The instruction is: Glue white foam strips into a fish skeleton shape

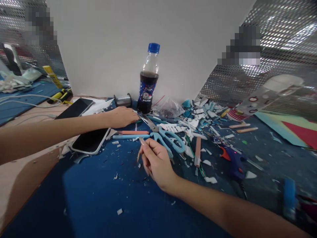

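Note:
My left hand point(123, 116) reaches across to the foot of a Pepsi bottle point(148, 94), beside a spool of clear line point(123, 100). Its fingers are bent downward near the tips of the scissors; what lies under them is hidden. Loosely curled, my right hand point(158, 162) hovers low over the blue mat point(99, 191), thumb and fingers apart with nothing visible between them. Just behind it lie the light-blue-handled scissors point(170, 137), blades pointing toward my left hand. An orange marker point(132, 132) and a blue marker point(131, 136) lie side by side between the hands.
Two phones point(90, 141) lie under and behind my left forearm. Foam scraps point(200, 112) are heaped right of the bottle. A blue glue gun point(234, 162), a cup point(260, 96) and coloured paper point(284, 127) are at right. A white board point(111, 49) stands behind.

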The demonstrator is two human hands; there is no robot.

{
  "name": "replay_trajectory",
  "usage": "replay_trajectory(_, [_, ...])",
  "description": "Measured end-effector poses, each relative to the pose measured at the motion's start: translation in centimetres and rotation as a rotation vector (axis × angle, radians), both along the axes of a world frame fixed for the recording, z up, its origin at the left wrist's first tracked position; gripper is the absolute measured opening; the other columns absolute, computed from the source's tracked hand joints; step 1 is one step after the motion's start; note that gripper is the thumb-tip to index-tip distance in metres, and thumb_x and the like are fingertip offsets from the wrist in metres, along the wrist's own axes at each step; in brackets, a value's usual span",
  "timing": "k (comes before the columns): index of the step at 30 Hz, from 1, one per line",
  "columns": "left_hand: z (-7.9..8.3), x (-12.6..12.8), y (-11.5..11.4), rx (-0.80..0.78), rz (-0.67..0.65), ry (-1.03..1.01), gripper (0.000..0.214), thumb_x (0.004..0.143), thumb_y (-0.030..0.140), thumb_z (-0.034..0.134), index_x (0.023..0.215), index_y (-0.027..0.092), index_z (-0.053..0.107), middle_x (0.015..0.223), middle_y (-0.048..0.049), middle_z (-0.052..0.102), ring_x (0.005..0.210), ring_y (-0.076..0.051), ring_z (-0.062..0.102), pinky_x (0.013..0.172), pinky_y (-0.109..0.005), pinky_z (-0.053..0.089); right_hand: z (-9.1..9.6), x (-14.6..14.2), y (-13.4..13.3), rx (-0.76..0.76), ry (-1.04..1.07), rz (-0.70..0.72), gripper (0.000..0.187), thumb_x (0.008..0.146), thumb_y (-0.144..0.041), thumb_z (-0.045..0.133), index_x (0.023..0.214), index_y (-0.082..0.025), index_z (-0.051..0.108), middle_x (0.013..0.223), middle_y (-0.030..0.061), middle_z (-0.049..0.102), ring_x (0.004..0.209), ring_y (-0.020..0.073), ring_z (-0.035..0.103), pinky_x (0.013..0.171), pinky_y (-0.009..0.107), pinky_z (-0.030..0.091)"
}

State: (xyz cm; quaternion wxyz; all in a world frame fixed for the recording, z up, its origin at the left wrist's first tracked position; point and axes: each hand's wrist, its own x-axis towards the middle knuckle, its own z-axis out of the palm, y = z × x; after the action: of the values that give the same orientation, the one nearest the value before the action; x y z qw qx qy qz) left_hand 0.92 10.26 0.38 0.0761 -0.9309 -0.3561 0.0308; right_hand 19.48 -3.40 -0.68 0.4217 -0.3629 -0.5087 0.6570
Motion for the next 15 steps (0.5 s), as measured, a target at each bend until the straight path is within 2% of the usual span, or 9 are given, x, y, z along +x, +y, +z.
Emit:
replay_trajectory(4, [0.5, -0.5, -0.1, -0.069, 0.041, -0.072, 0.022, 0.084, 0.008, 0.047, 0.091, 0.016, 0.067, 0.091, -0.0092, 0.07, 0.087, -0.02, 0.058, 0.069, -0.031, 0.035, 0.2, 0.0, 0.0, 0.003, 0.007, -0.008, 0.037, 0.092, -0.043, 0.053, 0.064, -0.021, 0.047, 0.042, -0.0109, 0.041, 0.028, 0.0021, 0.031, 0.032, 0.018, 0.029])
replay_trajectory(7, [1.8, -0.8, -1.0, -0.092, 0.132, -0.188, 0.017, 0.086, 0.013, 0.045, 0.083, 0.014, 0.062, 0.082, -0.0098, 0.065, 0.08, -0.02, 0.057, 0.067, -0.031, 0.035, 0.2, -0.1, 0.0, 0.005, 0.019, -0.031, 0.036, 0.092, -0.043, 0.053, 0.065, -0.021, 0.048, 0.042, -0.0113, 0.04, 0.029, 0.0021, 0.03, 0.032, 0.018, 0.029])
replay_trajectory(9, [2.8, -0.8, -2.7, -0.099, 0.226, -0.308, 0.019, 0.09, 0.018, 0.04, 0.082, 0.015, 0.056, 0.079, -0.0087, 0.06, 0.072, -0.018, 0.053, 0.063, -0.03, 0.035, 0.1, -0.1, -0.1, 0.009, 0.028, -0.048, 0.034, 0.092, -0.044, 0.054, 0.067, -0.021, 0.049, 0.042, -0.0113, 0.04, 0.029, 0.0023, 0.03, 0.031, 0.018, 0.028])
replay_trajectory(12, [3.3, -0.1, -7.3, -0.156, 0.373, -0.506, 0.026, 0.096, 0.025, 0.028, 0.076, 0.019, 0.045, 0.064, -0.0006, 0.049, 0.056, -0.013, 0.045, 0.053, -0.026, 0.033, 0.0, -0.1, -0.3, 0.031, 0.05, -0.09, 0.034, 0.091, -0.046, 0.055, 0.068, -0.021, 0.05, 0.042, -0.0108, 0.04, 0.029, 0.0028, 0.029, 0.03, 0.018, 0.027])
replay_trajectory(13, [3.2, 0.3, -9.1, -0.219, 0.422, -0.6, 0.029, 0.097, 0.029, 0.024, 0.074, 0.021, 0.04, 0.061, 0.0017, 0.044, 0.053, -0.011, 0.041, 0.051, -0.024, 0.033, 0.0, -0.1, -0.4, 0.042, 0.058, -0.105, 0.034, 0.091, -0.046, 0.055, 0.068, -0.022, 0.05, 0.041, -0.0107, 0.04, 0.028, 0.0029, 0.029, 0.03, 0.018, 0.027])
replay_trajectory(15, [2.5, 1.1, -12.4, -0.674, 0.527, -1.081, 0.028, 0.092, 0.039, 0.041, 0.071, 0.021, 0.039, 0.06, 0.0047, 0.038, 0.05, -0.009, 0.032, 0.048, -0.023, 0.029, 0.0, -0.1, -0.6, 0.057, 0.064, -0.128, 0.034, 0.091, -0.046, 0.055, 0.067, -0.022, 0.05, 0.041, -0.0106, 0.039, 0.028, 0.0031, 0.029, 0.029, 0.018, 0.026])
